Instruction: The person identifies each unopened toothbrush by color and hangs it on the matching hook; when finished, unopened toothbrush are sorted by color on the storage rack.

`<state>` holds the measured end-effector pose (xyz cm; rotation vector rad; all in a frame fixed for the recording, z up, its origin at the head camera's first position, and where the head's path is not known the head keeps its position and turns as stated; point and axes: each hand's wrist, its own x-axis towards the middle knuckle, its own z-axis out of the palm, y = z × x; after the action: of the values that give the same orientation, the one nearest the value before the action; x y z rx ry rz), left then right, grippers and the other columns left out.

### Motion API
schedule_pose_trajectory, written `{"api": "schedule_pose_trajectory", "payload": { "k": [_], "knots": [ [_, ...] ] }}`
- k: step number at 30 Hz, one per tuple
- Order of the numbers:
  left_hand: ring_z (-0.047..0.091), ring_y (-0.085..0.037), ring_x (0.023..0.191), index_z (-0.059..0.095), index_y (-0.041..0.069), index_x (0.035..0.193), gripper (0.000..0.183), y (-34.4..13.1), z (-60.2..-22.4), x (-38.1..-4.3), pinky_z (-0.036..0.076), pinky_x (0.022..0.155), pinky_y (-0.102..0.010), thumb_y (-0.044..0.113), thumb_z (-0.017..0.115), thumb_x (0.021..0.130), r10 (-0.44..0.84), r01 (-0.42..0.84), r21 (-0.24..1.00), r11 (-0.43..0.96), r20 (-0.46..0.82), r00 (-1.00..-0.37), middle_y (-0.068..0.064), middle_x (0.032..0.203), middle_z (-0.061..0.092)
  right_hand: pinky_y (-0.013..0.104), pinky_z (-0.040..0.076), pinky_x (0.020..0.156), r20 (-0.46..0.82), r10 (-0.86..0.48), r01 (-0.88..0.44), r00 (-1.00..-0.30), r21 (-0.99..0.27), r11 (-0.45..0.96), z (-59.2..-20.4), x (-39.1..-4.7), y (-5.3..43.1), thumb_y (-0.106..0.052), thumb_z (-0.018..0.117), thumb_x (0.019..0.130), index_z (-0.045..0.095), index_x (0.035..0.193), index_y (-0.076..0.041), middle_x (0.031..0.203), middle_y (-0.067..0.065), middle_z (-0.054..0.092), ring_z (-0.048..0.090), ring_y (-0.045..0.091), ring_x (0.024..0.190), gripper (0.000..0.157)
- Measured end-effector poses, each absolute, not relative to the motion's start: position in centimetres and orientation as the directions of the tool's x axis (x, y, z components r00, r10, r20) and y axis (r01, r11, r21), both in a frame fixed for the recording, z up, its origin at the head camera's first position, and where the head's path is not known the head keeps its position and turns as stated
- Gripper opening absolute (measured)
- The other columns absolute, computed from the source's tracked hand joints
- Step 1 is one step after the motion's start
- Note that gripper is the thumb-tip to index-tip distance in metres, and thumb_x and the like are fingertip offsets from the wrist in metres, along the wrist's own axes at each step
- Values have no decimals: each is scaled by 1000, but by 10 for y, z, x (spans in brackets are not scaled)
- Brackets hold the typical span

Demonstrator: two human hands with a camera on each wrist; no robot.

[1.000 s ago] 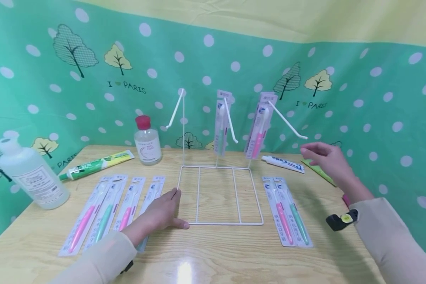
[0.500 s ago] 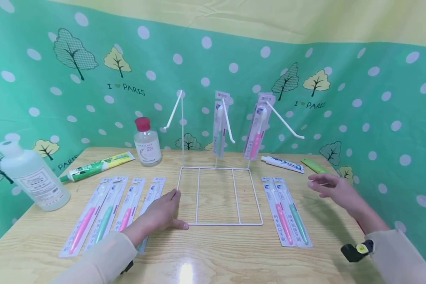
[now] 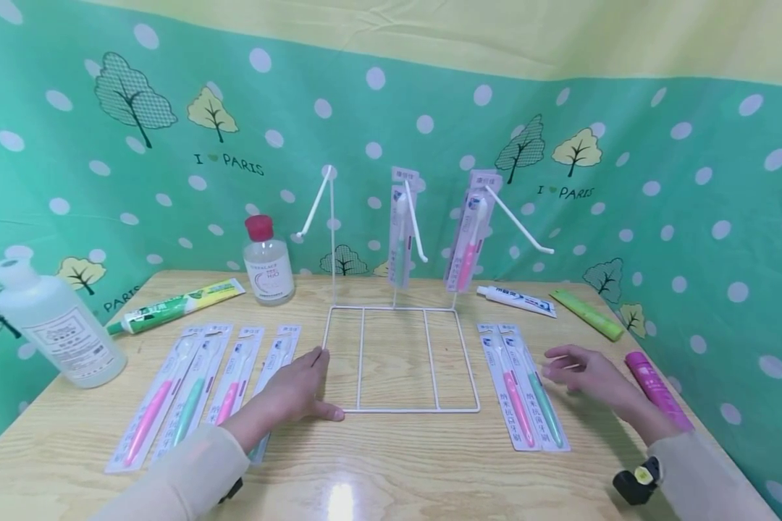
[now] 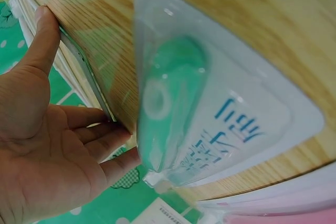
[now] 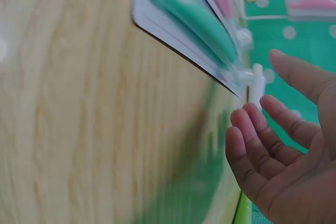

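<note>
A white wire display rack (image 3: 404,411) stands mid-table, with three hooks at its top. My left hand (image 3: 296,387) rests at the base's front left corner, thumb and fingertips touching the wire, fingers extended. Beneath that wrist lies a packaged green toothbrush (image 4: 178,87). My right hand (image 3: 589,376) hovers just right of two packaged toothbrushes, one pink (image 3: 518,405) and one green (image 3: 542,394), fingers loosely bent and holding nothing. From the middle hook hangs a packaged green toothbrush (image 3: 399,239); packaged toothbrushes, a pink one (image 3: 469,246) in front, hang on the right hook.
Several packaged toothbrushes (image 3: 148,420) lie at left. Behind them are a pump-less bottle (image 3: 65,325), a green-yellow toothpaste tube (image 3: 179,304) and a red-capped bottle (image 3: 268,268). At right lie a white-blue tube (image 3: 518,300), a green tube (image 3: 586,315) and a pink tube (image 3: 654,391).
My right hand has come down from beside the right hook toward the two toothbrushes on the right, uncovering the green and pink tubes. My left hand stays at the rack's base.
</note>
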<state>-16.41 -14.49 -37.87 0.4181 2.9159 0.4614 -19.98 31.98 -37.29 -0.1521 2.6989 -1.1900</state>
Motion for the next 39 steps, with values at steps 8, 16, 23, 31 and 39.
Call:
{"api": "schedule_pose_trajectory", "payload": {
  "k": [8, 16, 23, 31, 39],
  "knots": [
    [24, -40, 130, 26, -8, 138, 109, -145, -380, -165, 25, 106, -47, 54, 73, 62, 292, 242, 312, 919, -124, -948, -27, 143, 23, 30, 47, 72, -126, -142, -29, -982, -640, 768, -384, -206, 305, -44, 67, 78, 50, 124, -1, 107, 11, 56, 53, 23, 95, 66],
    [24, -41, 130, 27, -8, 138, 110, -144, -380, -165, 25, 105, -48, 55, 73, 60, 297, 243, 332, 912, -123, -947, -27, 143, 22, 39, 45, 78, -137, -136, -35, -981, -566, 824, -384, -209, 301, -42, 70, 75, 51, 122, -2, 104, 9, 54, 51, 23, 93, 65],
    [25, -40, 130, 27, -8, 138, 110, -145, -381, -165, 26, 105, -48, 55, 74, 61, 297, 247, 329, 911, -111, -948, -27, 143, 23, 43, 45, 80, -192, -139, -14, -972, -540, 841, -380, -213, 308, -39, 72, 75, 49, 124, 0, 103, 11, 54, 51, 27, 95, 67],
    [25, -41, 130, 27, -8, 138, 110, -146, -380, -165, 25, 106, -47, 55, 73, 61, 307, 262, 318, 911, -100, -946, -28, 143, 23, 45, 45, 78, -232, -90, 33, -968, -479, 877, -376, -211, 299, -47, 73, 70, 40, 129, 8, 109, 21, 51, 50, 31, 94, 87],
    [24, -40, 130, 27, -8, 138, 110, -146, -382, -165, 25, 105, -48, 54, 74, 60, 300, 251, 335, 908, -102, -949, -27, 143, 23, 48, 45, 81, -239, -74, 47, -968, -463, 885, -373, -212, 292, -39, 75, 71, 38, 129, 8, 114, 28, 49, 51, 35, 98, 84]
  ]
}}
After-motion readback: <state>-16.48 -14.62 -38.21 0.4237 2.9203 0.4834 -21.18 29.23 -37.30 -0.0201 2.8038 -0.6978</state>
